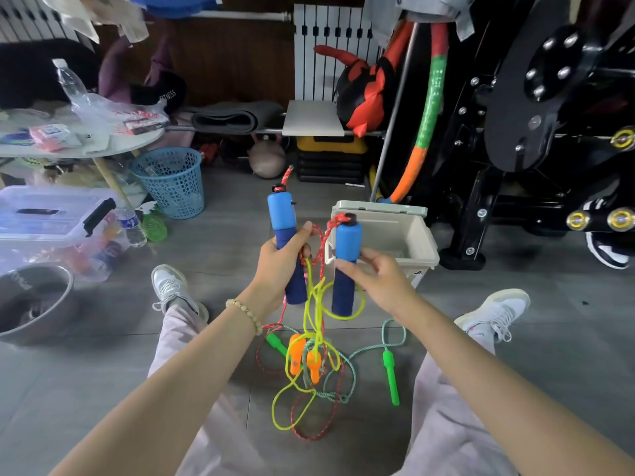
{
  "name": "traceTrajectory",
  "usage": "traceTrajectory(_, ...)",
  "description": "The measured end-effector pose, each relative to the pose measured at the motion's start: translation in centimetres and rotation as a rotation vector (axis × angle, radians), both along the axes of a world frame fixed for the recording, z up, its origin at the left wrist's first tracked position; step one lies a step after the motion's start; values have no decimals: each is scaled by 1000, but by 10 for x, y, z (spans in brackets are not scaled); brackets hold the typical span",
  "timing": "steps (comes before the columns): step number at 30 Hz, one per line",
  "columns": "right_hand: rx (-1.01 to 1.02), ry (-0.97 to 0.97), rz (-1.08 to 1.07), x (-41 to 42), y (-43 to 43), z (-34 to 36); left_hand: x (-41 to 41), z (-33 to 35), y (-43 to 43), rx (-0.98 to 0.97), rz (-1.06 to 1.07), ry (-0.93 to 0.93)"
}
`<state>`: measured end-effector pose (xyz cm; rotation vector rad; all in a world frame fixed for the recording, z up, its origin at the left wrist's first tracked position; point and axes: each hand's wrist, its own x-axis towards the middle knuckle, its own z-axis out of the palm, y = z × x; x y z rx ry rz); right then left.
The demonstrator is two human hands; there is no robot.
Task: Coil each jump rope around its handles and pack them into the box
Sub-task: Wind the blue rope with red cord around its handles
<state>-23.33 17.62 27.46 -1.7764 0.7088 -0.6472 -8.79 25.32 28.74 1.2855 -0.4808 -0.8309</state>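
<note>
My left hand [280,266] grips one blue jump-rope handle [282,214] upright, and my right hand [378,276] pinches the second blue handle [347,242] beside it. A red speckled rope [318,436] hangs from both handles to the floor. It is tangled there with a yellow rope [287,393], which also loops up between the blue handles, and its two orange handles [297,353]. A pale green rope [347,367] with two green handles [391,376] lies in the same heap. The beige box [417,247] stands open just behind my right hand.
My legs and white shoes [494,312] flank the rope heap on the grey floor. A clear storage bin [51,218], a steel bowl [34,297], bottles [134,226] and a blue basket [170,182] sit at left. Black gym equipment [532,132] stands at right.
</note>
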Motion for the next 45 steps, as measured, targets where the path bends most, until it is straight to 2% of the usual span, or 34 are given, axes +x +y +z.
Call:
traceTrajectory(3,187,-186,-58,2,1,1,2,0,1,9,4,63)
traceTrajectory(6,177,-213,-83,3,4,5,3,1,0,13,-5,72)
traceTrajectory(10,16,-51,-47,-4,-5,8,10,1,-2,38,41,-42)
traceTrajectory(15,-44,-44,49,-8,-7,10,5,-1,-3,43,11,-78)
traceTrajectory(19,-155,157,34,-1,-5,10,-10,-2,-2,7,-17,-42)
traceTrajectory(22,-362,342,-68,-5,-3,6,-14,-5,-2,-5,-12,-34)
traceTrajectory(23,-370,330,-98,-6,-2,5,-14,-7,-2,10,-16,-51)
traceTrajectory(24,-268,254,-115,-6,1,6,-14,-9,-2,33,-24,-69)
traceTrajectory(26,77,100,-101,-2,5,9,-13,-13,-1,73,-41,-76)
traceTrajectory(27,198,80,-76,-1,7,10,-14,-14,0,80,-43,-67)
traceTrajectory(28,230,97,-52,0,7,9,-13,-15,1,77,-33,-57)
traceTrajectory(32,188,94,-31,-5,2,1,-8,-11,3,-15,21,43)
traceTrajectory(35,169,167,-32,-10,-2,-7,-2,-3,0,-49,8,65)
traceTrajectory(41,-138,-5,-127,4,7,-5,-11,12,-7,-63,-78,43)
traceTrajectory(43,-135,-5,-91,11,11,-2,-15,18,-8,-72,-98,82)
traceTrajectory(45,-43,-51,-42,16,16,-1,-16,23,-8,-82,-138,127)
